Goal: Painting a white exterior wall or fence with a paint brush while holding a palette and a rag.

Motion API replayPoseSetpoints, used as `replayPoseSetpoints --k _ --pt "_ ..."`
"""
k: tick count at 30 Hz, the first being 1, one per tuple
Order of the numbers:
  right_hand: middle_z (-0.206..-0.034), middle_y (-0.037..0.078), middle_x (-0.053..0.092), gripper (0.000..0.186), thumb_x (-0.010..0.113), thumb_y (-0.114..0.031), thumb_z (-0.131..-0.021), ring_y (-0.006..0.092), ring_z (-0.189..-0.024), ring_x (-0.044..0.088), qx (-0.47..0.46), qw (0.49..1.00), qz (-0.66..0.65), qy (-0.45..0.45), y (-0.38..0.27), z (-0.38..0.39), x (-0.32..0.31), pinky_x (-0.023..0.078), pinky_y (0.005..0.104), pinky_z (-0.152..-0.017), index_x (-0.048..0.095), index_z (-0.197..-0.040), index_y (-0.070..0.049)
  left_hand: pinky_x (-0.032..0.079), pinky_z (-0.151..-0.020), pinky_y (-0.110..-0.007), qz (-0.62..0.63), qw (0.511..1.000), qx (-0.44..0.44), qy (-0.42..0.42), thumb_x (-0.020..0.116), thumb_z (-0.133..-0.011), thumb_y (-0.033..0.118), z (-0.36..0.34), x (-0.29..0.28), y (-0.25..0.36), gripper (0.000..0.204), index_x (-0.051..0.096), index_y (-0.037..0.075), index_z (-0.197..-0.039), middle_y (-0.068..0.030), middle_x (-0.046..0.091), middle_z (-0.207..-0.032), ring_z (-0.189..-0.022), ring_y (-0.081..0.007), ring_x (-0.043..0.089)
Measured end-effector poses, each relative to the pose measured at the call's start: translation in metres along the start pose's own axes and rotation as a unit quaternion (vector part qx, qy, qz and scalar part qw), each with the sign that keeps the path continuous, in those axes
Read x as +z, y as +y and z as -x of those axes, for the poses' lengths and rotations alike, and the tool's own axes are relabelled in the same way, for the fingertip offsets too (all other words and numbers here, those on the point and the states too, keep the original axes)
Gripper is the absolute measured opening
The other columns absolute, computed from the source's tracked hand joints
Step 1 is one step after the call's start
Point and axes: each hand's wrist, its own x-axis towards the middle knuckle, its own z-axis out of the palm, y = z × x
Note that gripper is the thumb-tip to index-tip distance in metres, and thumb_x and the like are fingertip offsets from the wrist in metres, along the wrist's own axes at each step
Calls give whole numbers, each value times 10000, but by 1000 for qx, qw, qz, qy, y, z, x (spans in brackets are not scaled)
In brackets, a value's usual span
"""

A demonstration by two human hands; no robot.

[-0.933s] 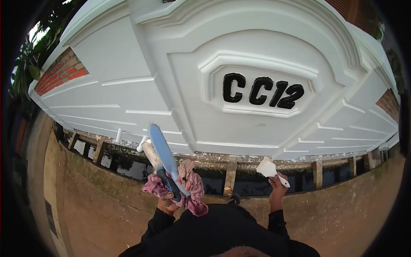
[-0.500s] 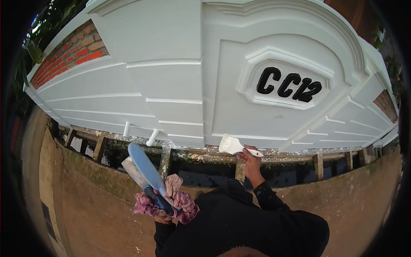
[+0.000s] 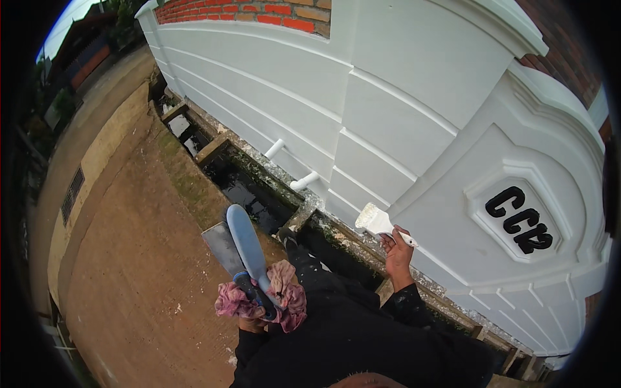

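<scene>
My left hand (image 3: 252,325) is closed below a bundled pink rag (image 3: 290,299), mostly hidden by it. Out of the rag rise a scraper (image 3: 224,249) with a flat grey blade and a dark blue handle, and a long blue plastic tool (image 3: 246,243) with a rounded end, whose underside is hidden. Over at the right, my right hand (image 3: 398,255) grips the handle of a wide white paintbrush (image 3: 378,220). Its bristles, coated in white, point up and left, in front of the lower part of the white wall (image 3: 401,71).
A drainage ditch (image 3: 259,210) with dark water and concrete cross-beams (image 3: 211,150) runs along the wall's foot. Two white pipes (image 3: 275,149) stick out above it. A raised panel with black characters (image 3: 519,220) is at the right. Brown paved ground (image 3: 129,258) stretches left, with a metal grate (image 3: 72,194).
My view has turned left, so the wall and panel have swung right and more ground shows. Both hands keep their tools; a foot now shows on a cross-beam.
</scene>
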Motion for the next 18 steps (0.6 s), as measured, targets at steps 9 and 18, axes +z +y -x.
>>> replayPoseSetpoints --k 9,18 --pt "-965 116 649 265 648 -105 -906 244 -805 682 40 998 3 -45 53 -67 118 567 335 -680 566 -1150 -41 505 -971 -425 9 995 96 11 820 -513 30 -56 12 68 909 442 70 -1339 -73 570 -1195 -1130 -291 575" --pt "-989 104 660 257 657 -129 -904 244 -833 675 58 995 11 -76 122 -108 260 556 342 -682 592 -1146 -73 476 -990 -415 -80 986 136 59 876 -480 108 -146 4 175 858 463 103 -1232 -65 528 -1247 -1164 -270 535"
